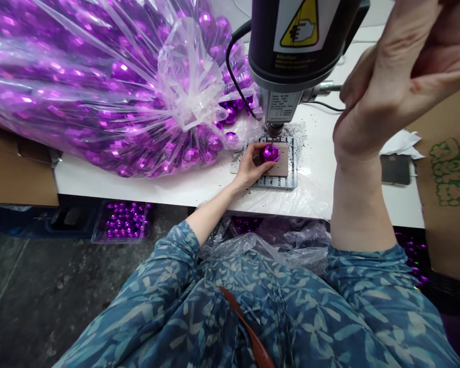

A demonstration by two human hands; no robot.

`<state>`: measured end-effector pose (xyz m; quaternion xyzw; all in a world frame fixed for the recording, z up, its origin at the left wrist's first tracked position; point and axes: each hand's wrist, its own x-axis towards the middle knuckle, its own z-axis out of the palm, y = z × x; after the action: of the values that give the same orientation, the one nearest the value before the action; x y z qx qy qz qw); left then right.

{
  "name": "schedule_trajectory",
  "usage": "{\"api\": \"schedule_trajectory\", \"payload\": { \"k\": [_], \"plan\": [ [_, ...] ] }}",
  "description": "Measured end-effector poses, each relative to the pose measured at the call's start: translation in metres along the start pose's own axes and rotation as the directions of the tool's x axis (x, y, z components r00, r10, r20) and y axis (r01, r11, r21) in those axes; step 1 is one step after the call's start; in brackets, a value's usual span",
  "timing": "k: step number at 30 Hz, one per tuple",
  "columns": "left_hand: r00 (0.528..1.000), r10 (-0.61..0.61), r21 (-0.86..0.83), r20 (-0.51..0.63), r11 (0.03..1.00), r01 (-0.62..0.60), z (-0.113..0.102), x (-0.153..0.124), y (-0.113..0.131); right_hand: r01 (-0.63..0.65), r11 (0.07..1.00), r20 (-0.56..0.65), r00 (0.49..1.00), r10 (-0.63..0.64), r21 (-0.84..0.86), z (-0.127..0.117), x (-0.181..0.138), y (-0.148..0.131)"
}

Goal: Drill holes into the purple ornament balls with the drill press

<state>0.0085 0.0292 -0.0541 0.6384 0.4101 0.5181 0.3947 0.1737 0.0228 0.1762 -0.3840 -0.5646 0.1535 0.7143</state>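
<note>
A shiny purple faceted ball (271, 153) sits on a brown board (279, 169) atop the slotted metal base (292, 180). Thumb and fingers of my left hand (250, 166) pinch the ball from its left side. Directly over it, the chuck (274, 129) of a dark bench drill press (291, 56) points down, its bit close to or touching the ball's top. High on the right, my right hand (398, 76) is curled round the drill press lever (325, 88), whose end is hidden by the hand.
A large knotted clear bag (99, 97) of purple balls covers the table's left side. Dark shavings lie round the base. A phone (396, 169) and white tissue (404, 143) lie at right, beside a cardboard box (450, 174). A tub (122, 221) of purple balls stands below.
</note>
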Motion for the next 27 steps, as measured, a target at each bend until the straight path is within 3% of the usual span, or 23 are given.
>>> {"api": "schedule_trajectory", "payload": {
  "k": [4, 8, 11, 24, 27],
  "plan": [
    [1.0, -0.003, -0.008, 0.01, 1.0, 0.003, 0.0, 0.0, -0.002, 0.054, 0.998, -0.014, 0.998, -0.054, -0.035, -0.003, -0.023, -0.001],
    [1.0, -0.002, 0.008, 0.03, 1.0, 0.002, -0.001, 0.001, -0.005, 0.022, 0.999, -0.026, 0.999, -0.023, -0.046, -0.002, -0.031, 0.006],
    [1.0, -0.001, 0.022, 0.031, 1.0, 0.0, -0.001, 0.001, -0.006, -0.001, 0.999, -0.036, 0.999, -0.001, -0.045, -0.001, -0.035, 0.018],
    [0.999, 0.027, -0.005, 0.036, 1.0, -0.027, -0.002, 0.001, -0.01, 0.12, 0.986, 0.014, 0.993, -0.12, -0.118, -0.018, -0.057, 0.089],
    [0.998, 0.026, -0.004, 0.049, 1.0, -0.026, -0.002, 0.0, -0.01, 0.116, 0.986, 0.04, 0.993, -0.112, -0.123, -0.017, -0.06, 0.086]
  ]
}}
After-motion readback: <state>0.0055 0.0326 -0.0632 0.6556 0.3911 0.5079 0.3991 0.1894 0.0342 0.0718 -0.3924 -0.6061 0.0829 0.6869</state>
